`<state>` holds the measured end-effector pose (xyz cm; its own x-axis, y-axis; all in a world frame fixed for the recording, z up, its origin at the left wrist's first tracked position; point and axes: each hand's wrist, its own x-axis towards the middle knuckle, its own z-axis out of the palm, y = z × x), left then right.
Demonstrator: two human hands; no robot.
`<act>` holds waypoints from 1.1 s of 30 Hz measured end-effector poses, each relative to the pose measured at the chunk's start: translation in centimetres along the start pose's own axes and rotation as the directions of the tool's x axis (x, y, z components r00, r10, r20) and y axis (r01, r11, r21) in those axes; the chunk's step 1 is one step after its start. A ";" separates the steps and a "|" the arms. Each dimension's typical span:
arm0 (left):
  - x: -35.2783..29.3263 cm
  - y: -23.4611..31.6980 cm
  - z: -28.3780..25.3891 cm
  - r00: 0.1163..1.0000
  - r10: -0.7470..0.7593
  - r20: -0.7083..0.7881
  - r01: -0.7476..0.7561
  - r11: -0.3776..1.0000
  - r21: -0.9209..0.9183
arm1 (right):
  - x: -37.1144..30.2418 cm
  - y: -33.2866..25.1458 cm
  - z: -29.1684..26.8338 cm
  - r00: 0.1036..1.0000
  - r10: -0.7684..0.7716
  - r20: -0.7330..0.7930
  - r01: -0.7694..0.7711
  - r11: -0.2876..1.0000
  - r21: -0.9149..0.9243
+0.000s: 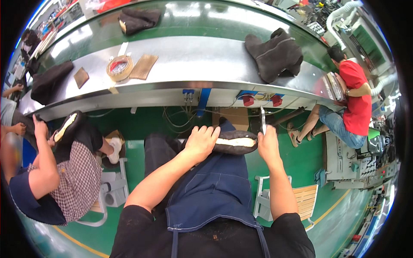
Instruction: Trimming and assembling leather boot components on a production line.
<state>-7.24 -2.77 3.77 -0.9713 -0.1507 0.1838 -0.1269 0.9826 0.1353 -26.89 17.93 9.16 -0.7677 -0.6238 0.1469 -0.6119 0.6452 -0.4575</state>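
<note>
A dark boot (238, 149) lies across my lap with its underside up, showing a pale, cream-coloured strip framed by a black edge. My left hand (201, 142) is wrapped over one end of it, the fingers pressing on the dark material. At the other end, my right hand (269, 145) is closed around a slim metal hand tool (263, 118), whose silvery end points up and away from me. Its exact kind is not clear. The right fist is right beside the boot's rounded end; whether it touches is hard to tell.
A metal-topped bench (193, 56) runs ahead, holding a tape roll (119, 68), a brown abrasive-looking pad (144, 66) and dark boots (275, 53). Red plugs (248, 100) and cables hang below. A co-worker (64, 172) sits at left with another boot; a person in red (355, 96) sits at right.
</note>
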 end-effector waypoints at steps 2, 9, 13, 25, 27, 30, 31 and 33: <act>0.4 0.4 -0.1 1.000 0.018 -0.009 -0.018 1.000 0.002 | -0.3 2.7 0.3 0.962 0.184 0.203 -0.212 0.970 0.121; 0.3 -0.1 -2.0 0.996 0.050 0.072 -0.045 0.997 -0.066 | -2.0 3.7 1.5 0.865 0.358 0.353 -0.501 0.666 0.553; 0.8 -0.3 -5.7 0.998 0.042 0.054 -0.037 0.994 -0.105 | -1.3 3.4 -1.5 0.867 0.352 0.352 -0.481 0.406 0.777; 1.9 -5.5 -23.3 0.811 -0.493 -0.314 -0.140 0.358 -0.923 | 4.6 -6.4 -16.6 0.960 -0.033 -0.277 0.277 0.234 0.932; 2.6 -7.7 -22.9 0.759 -0.584 -0.288 -0.306 0.071 -0.949 | 5.5 -5.6 -16.3 0.967 0.034 -0.252 0.232 0.287 0.929; 4.8 -8.5 -22.6 0.751 -0.621 -0.226 -0.424 -0.189 -0.886 | 6.9 -2.9 -14.2 0.983 0.135 -0.125 0.057 0.421 0.905; 5.5 -9.1 -22.1 0.796 -0.592 -0.122 -0.430 -0.412 -0.803 | 7.3 -2.2 -13.2 0.983 0.185 -0.017 -0.079 0.498 0.864; 5.9 -11.1 -20.8 0.744 -0.593 0.307 -0.213 -0.647 -0.733 | 7.5 -2.7 -11.3 0.975 0.223 0.012 -0.158 0.653 0.740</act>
<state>-7.37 -16.77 23.58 -0.7097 -0.6614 -0.2427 0.4357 -0.6827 0.5866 -33.16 16.46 21.42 -0.8825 -0.4693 0.0311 -0.1373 0.1938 -0.9714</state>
